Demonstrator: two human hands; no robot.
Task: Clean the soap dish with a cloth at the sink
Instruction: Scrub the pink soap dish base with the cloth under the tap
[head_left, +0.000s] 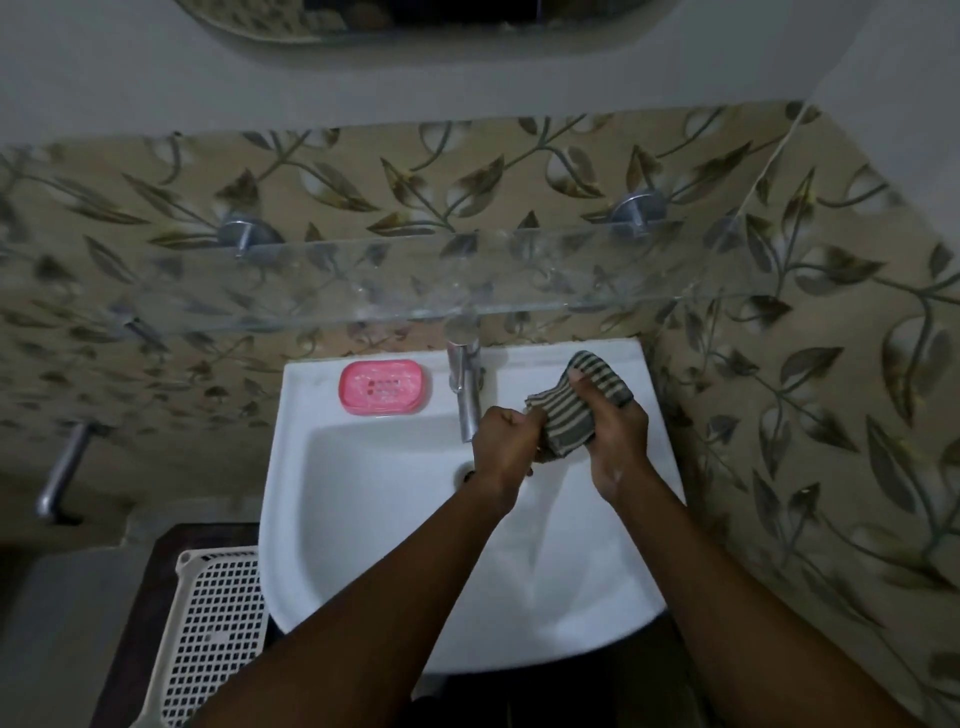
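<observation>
Left hand (506, 441) and right hand (613, 439) both clutch the striped cloth (566, 415) over the sink (311, 387); the pink soap dish (385, 387) sits on its back-left ledge, where a wet swipe might slide it off

Dim, soft focus overall, wide-angle bend at edges, faint sheen on white sink (597, 618).

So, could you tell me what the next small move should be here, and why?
Probably carry the striped cloth past the tap to the pink soap dish: left hand and right hand both grip it over the sink, and the dish sits untouched.
</observation>
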